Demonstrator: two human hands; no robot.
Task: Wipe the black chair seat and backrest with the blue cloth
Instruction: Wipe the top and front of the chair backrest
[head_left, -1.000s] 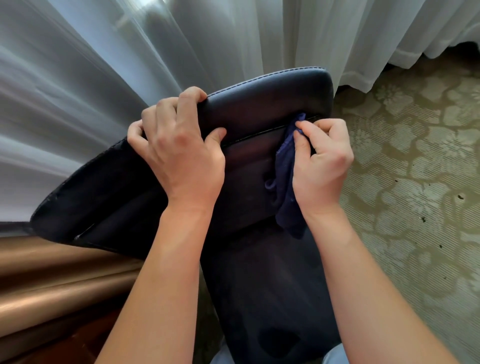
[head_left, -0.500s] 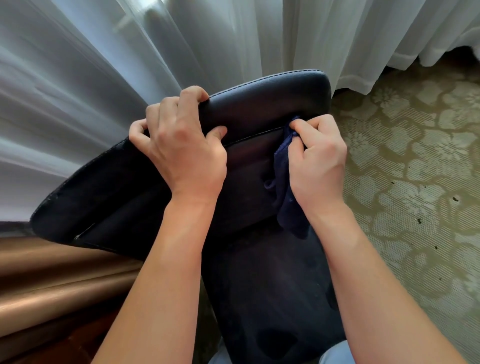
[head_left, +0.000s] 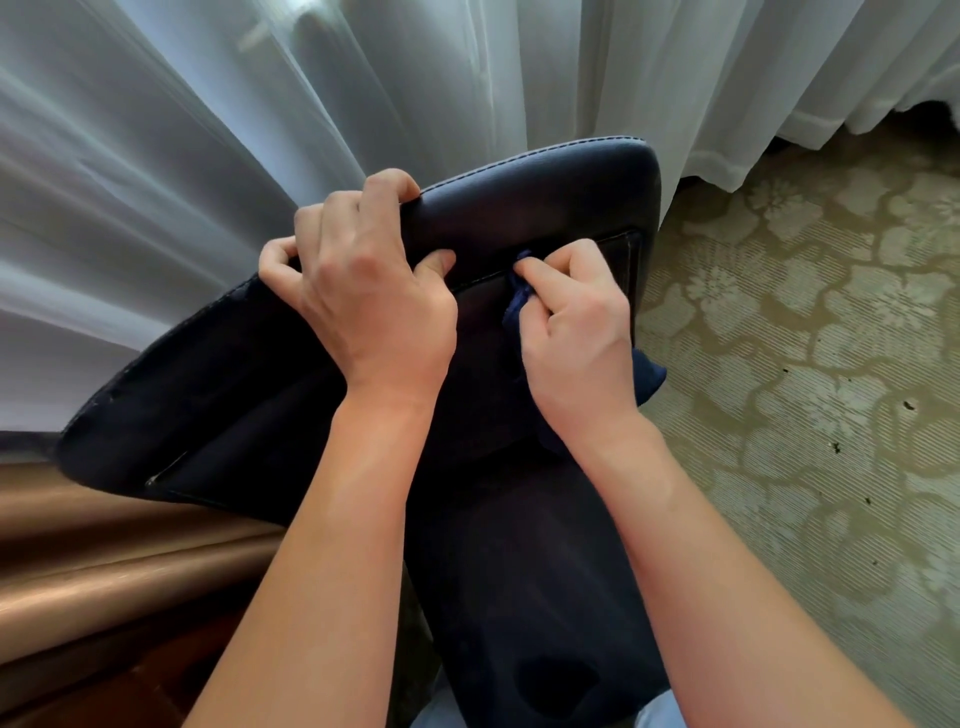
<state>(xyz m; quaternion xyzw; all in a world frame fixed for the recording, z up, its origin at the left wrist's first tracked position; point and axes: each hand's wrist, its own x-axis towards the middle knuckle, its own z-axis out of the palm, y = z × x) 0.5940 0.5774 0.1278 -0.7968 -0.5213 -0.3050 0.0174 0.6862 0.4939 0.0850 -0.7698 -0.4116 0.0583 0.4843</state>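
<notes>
The black chair (head_left: 530, 545) fills the middle of the view, its padded backrest (head_left: 540, 202) tipped toward the camera at the far side, close against the white curtain (head_left: 363, 78), and a patterned carpet (head_left: 810, 364) lies to the right

The left hand (head_left: 363, 296) is closed over the top edge of the backrest, fingers curled behind the stitched rim and thumb pressed on the front face. The right hand (head_left: 576, 327) is closed around the blue cloth (head_left: 519, 301), bunched in the fist, with the forefinger pushing a fold of it into the seam below the top pad; a loose tail of the cloth hangs out at the near right of the wrist

The cloth looks thin, soft and light, so it will likely crumple and slip unless pinched in a wad and backed by a fingertip or flat palm. Gathered at its middle, with the corners tucked in, it should stay under control

The chair's cover looks like smooth leather or vinyl over padding: slick to wipe, yielding under pressure, with seams and piping that can trap dust. The backrest seems free to tilt, so the firm top rim, where the left hand is, looks the best place to steady it against the wiping push
</notes>
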